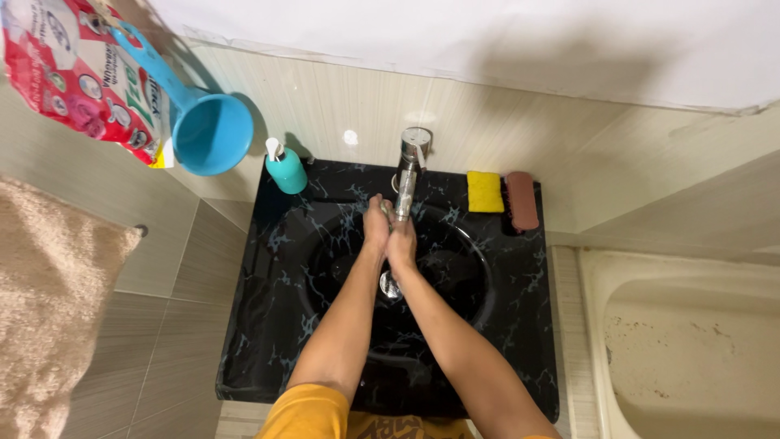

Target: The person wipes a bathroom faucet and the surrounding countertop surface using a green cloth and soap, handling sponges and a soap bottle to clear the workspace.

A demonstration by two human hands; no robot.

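- Fingers of left hand (376,221) and right hand (402,240) pressed together, palm to palm, under the tap (409,175).
- Left of fingers: teal soap dispenser (285,169).
- Below fingers: black basin (309,268), drain (390,284).
- Right of fingers: yellow sponge (485,191), brown brush (522,200).

Bright overhead light throws soft shadows on the wall (487,73); focus sharp, edges bent by wide-angle distortion.
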